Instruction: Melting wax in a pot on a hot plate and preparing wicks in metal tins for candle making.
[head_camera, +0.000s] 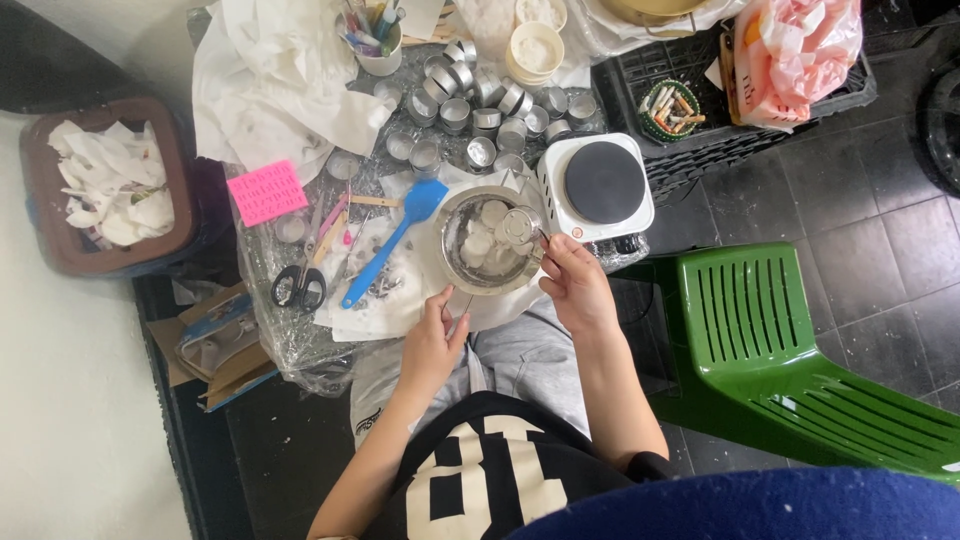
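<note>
A metal bowl (455, 262) with white wax discs in it sits on the plastic-covered table (300, 340) in front of me. My left hand (432, 340) rests at the bowl's near rim, fingers curled around a thin stick. My right hand (572, 285) is at the bowl's right rim and pinches a small round metal tin (517, 225) tilted over the bowl. A blue silicone spatula (400, 235) lies just left of the bowl.
A white hot plate (600, 185) stands right of the bowl, with several empty metal tins (480, 105) behind it. Black scissors (298, 287), a pink mould (266, 191), crumpled paper (270, 80), a bin (110, 185), a black crate (700, 100) and a green chair (770, 340) surround the table.
</note>
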